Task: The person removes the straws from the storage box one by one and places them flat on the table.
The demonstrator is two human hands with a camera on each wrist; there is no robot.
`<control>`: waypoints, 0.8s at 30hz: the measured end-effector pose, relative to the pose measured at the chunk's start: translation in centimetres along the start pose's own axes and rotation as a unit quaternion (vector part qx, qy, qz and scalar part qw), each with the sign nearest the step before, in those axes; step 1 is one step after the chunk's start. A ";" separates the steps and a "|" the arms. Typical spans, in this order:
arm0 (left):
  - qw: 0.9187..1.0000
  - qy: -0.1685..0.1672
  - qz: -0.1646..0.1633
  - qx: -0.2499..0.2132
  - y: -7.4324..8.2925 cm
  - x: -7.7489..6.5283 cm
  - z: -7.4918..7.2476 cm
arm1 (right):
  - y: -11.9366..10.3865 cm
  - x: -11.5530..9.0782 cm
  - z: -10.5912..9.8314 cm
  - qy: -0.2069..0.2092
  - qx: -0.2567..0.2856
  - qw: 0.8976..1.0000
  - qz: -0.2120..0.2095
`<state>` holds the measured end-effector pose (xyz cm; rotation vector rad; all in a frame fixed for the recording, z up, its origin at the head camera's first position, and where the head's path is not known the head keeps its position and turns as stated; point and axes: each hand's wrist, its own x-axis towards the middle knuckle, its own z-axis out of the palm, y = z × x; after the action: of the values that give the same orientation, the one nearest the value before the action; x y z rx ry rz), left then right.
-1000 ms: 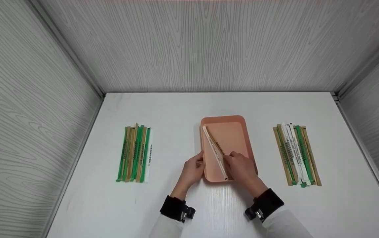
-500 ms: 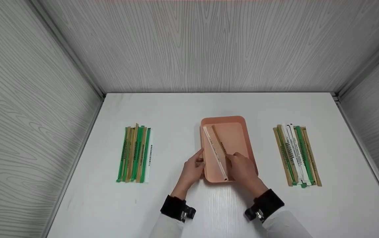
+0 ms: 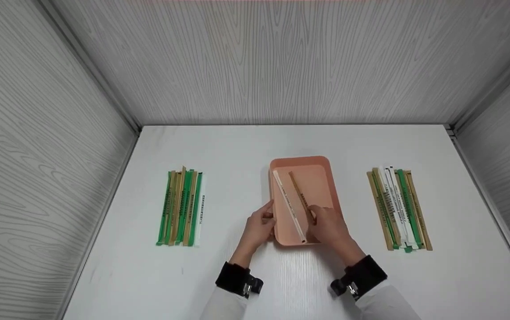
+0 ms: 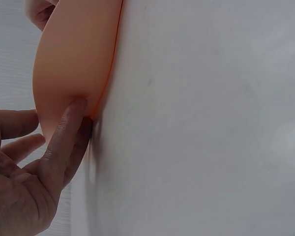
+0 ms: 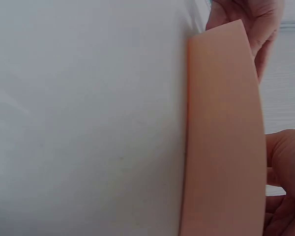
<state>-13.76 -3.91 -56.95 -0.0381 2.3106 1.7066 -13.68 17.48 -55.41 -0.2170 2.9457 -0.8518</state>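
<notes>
In the head view a salmon-pink tray (image 3: 323,166) lies mid-table. My left hand (image 3: 257,229) holds it at the left edge; in the left wrist view the fingers (image 4: 61,140) touch its outer wall near a corner. My right hand (image 3: 329,226) reaches over the tray's near right part and pinches the near part of a brown paper-wrapped straw (image 3: 298,189). To the left of that, a white wrapped straw (image 3: 289,206) lies slanted in the tray. The right fingertips and the brown straw's near end are partly hidden. Neither straw shows in the wrist views.
Left of the tray lies a row of green, brown and white wrapped straws (image 3: 181,206). Another such bundle (image 3: 399,209) lies to the right. Wood-grain panels (image 3: 255,62) wall in the white table (image 3: 237,146) at the back and both sides.
The brown straw has moved right, away from the white one, and a gap now separates them. My right hand has shifted slightly right with it. The left hand has stayed put.
</notes>
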 end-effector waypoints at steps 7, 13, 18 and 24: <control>1.000 -0.006 -0.014 -0.016 0.0 0.0 0.0 | 0.1 -0.8 -3.1 -0.013 0.019 1.000 0.009; 1.000 -0.005 -0.015 -0.016 0.1 0.0 0.0 | 1.6 -1.9 -6.0 0.010 0.043 0.999 0.001; 1.000 -0.005 -0.014 -0.013 0.2 -0.1 0.0 | 3.7 -2.9 -8.2 0.049 0.064 0.997 0.008; 0.999 -0.007 -0.022 -0.022 0.4 -0.1 -0.1 | 6.4 -4.0 -10.5 0.065 0.039 0.995 0.058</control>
<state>-13.74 -3.91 -56.56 -0.0835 2.2450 1.7312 -11.55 28.99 -49.87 0.0148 2.9995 -0.9983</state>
